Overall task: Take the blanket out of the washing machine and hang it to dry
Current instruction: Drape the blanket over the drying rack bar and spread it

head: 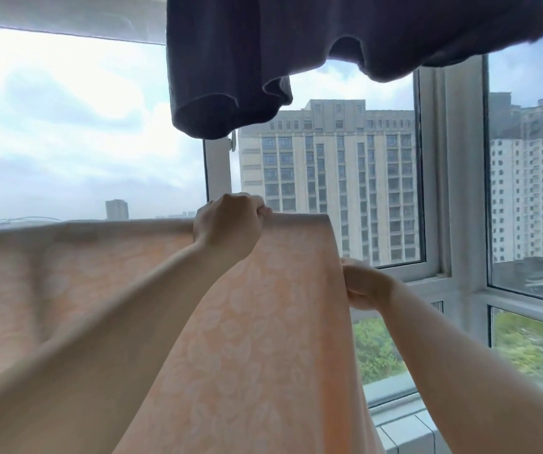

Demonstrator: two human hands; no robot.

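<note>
The pale peach blanket with a faint white leaf pattern [257, 322] is already out of the washing machine and up at the window, so the step in hand looks like the hanging itself: spreading and straightening the cloth along whatever carries it. The support cannot be seen; the top fold of the blanket hides it.

The left hand [227, 224] is curled tight on the blanket's top edge, pinching the fold near its right-hand corner, with the cloth running away level to the left of that hand and dropping below it. The right hand [366, 286], lower and to the right of the left one, grips the blanket's side edge, its fingers wrapped round the hem; the cloth hangs down in a long sweep beneath it.

Above both hands hangs a dark grey garment of soft cloth [263, 60], well apart from the blanket. Beyond the hands stands a white-framed window [450, 191].

The next move probably calls for drawing the side edge outward and downward with the right hand while the left keeps the top fold in place, so the blanket lies flat without bunching.
</note>
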